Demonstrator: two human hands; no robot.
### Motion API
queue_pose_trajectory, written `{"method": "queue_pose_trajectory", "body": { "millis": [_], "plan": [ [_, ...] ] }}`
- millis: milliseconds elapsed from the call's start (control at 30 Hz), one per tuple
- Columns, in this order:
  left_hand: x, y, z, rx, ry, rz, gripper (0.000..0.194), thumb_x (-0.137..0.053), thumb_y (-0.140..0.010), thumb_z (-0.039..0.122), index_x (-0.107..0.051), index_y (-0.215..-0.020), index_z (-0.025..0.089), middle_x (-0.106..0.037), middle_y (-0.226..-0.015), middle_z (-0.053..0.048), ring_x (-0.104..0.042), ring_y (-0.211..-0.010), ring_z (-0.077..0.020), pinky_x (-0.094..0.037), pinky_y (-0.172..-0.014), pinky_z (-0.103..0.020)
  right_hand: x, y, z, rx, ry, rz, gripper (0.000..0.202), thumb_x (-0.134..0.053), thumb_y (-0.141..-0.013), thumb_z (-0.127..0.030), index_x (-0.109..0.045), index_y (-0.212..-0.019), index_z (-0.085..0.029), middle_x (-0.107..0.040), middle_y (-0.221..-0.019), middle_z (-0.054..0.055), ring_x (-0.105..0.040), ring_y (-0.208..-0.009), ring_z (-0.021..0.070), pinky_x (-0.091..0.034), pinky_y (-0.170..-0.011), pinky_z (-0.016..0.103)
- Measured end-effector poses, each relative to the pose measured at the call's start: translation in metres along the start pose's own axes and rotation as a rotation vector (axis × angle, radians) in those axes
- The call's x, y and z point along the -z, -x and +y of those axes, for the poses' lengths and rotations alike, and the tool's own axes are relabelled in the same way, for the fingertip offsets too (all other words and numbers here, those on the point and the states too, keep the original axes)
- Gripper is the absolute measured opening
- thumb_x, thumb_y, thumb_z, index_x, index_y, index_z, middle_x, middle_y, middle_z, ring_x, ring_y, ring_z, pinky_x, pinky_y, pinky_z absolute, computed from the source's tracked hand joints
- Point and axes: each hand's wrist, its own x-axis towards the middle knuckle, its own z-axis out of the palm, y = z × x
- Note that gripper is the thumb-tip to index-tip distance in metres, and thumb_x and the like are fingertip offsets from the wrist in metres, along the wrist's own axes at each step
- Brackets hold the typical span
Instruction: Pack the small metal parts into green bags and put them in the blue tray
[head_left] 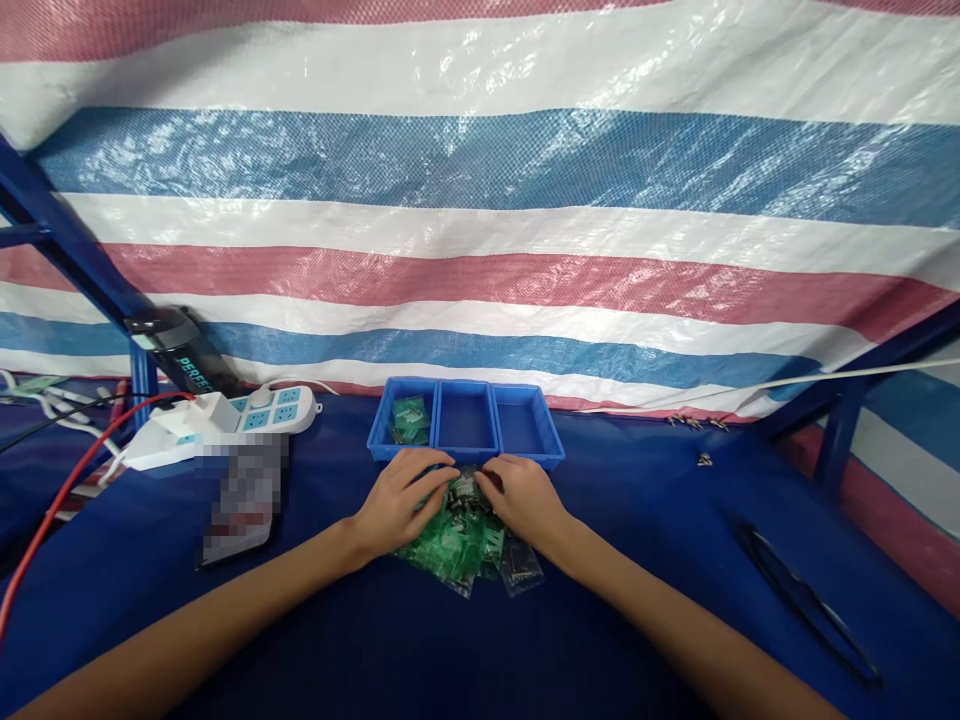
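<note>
Small clear and green plastic bags (450, 550), one loose heap, on a blue tabletop (337, 640), just in front of a row of three blue bins (465, 420), the left-hand bin holding further green bags (409, 418). Hands, two, bare: left hand (405, 500) at the heap's left side and right hand (525, 495) at its upper right, fingers of both curved inward and near one another, whether pinching a bag one cannot tell. Surroundings: white power strip (281, 408) and black bottle (184, 350) to the left; eyeglasses (810, 605) well apart at right.
</note>
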Motion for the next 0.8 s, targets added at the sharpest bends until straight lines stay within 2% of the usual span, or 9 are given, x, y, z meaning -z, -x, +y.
{"method": "queue_pose_trajectory", "body": {
  "millis": [100,200,367,533,633,700,733,800],
  "plan": [
    [-0.009,0.001,0.002,0.083,-0.019,-0.083,0.03,-0.042,-0.092,0.018,-0.05,-0.121,0.021,-0.06,-0.114,-0.009,-0.057,-0.104,-0.0209,-0.048,-0.087,-0.035,-0.005,-0.008,-0.005,-0.069,0.019,-0.054,0.024,-0.058,-0.086,-0.031,-0.057,-0.067,-0.017,-0.061,-0.067,0.004,-0.056,-0.059,0.0161,-0.034,-0.051,0.025],
    [-0.015,0.002,0.004,0.173,-0.035,-0.151,0.032,-0.041,-0.092,0.023,-0.047,-0.123,0.019,-0.057,-0.119,-0.01,-0.055,-0.11,-0.0234,-0.048,-0.091,-0.037,-0.01,-0.011,-0.009,-0.103,-0.035,-0.034,0.022,-0.061,-0.084,-0.028,-0.055,-0.066,-0.018,-0.061,-0.065,0.002,-0.056,-0.059,0.0153,-0.032,-0.051,0.024],
    [-0.016,0.002,0.003,0.239,0.009,-0.171,0.036,-0.042,-0.091,0.025,-0.042,-0.126,0.019,-0.054,-0.121,-0.01,-0.053,-0.111,-0.0236,-0.048,-0.093,-0.038,-0.014,-0.007,-0.007,-0.051,-0.247,0.062,0.015,-0.053,-0.086,-0.018,-0.055,-0.071,-0.018,-0.061,-0.067,0.0,-0.055,-0.06,0.0133,-0.037,-0.057,0.023],
    [-0.012,0.001,0.002,0.282,0.088,-0.145,0.042,-0.042,-0.092,0.034,-0.035,-0.132,0.022,-0.054,-0.119,-0.01,-0.058,-0.1,-0.0209,-0.05,-0.085,-0.035,-0.003,-0.003,-0.001,0.034,-0.383,0.2,0.018,-0.044,-0.091,-0.024,-0.055,-0.078,-0.018,-0.057,-0.07,0.001,-0.053,-0.061,0.0139,-0.04,-0.058,0.024],
    [-0.006,-0.008,0.007,0.343,0.151,-0.136,0.052,-0.044,-0.092,0.04,-0.028,-0.138,0.023,-0.055,-0.12,-0.01,-0.059,-0.095,-0.02,-0.052,-0.078,-0.032,0.003,-0.002,0.001,0.103,-0.464,0.307,0.021,-0.042,-0.093,-0.027,-0.054,-0.08,-0.018,-0.055,-0.07,0.001,-0.052,-0.061,0.0136,-0.041,-0.059,0.025],
    [-0.002,-0.018,0.011,0.385,0.239,-0.115,0.053,-0.048,-0.09,0.044,-0.033,-0.137,0.023,-0.057,-0.117,-0.009,-0.061,-0.086,-0.0178,-0.052,-0.07,-0.028,0.003,-0.001,0.003,0.122,-0.514,0.396,0.02,-0.042,-0.093,-0.028,-0.054,-0.08,-0.018,-0.054,-0.069,0.001,-0.05,-0.061,0.0133,-0.041,-0.059,0.025],
    [-0.001,-0.024,0.012,0.395,0.297,-0.1,0.048,-0.05,-0.089,0.044,-0.041,-0.131,0.022,-0.06,-0.111,-0.007,-0.061,-0.08,-0.0162,-0.051,-0.067,-0.026,0.002,-0.001,0.003,0.114,-0.538,0.437,0.02,-0.043,-0.093,-0.028,-0.054,-0.08,-0.018,-0.053,-0.069,0.001,-0.05,-0.06,0.0131,-0.041,-0.058,0.025],
    [-0.001,-0.034,0.013,0.387,0.397,-0.058,0.031,-0.051,-0.089,0.043,-0.06,-0.106,0.018,-0.065,-0.09,-0.004,-0.06,-0.071,-0.0145,-0.049,-0.063,-0.024,-0.004,0.0,0.005,0.068,-0.584,0.49,0.02,-0.043,-0.093,-0.029,-0.055,-0.08,-0.018,-0.053,-0.068,0.002,-0.049,-0.058,0.0127,-0.042,-0.056,0.025]
  ]
}}
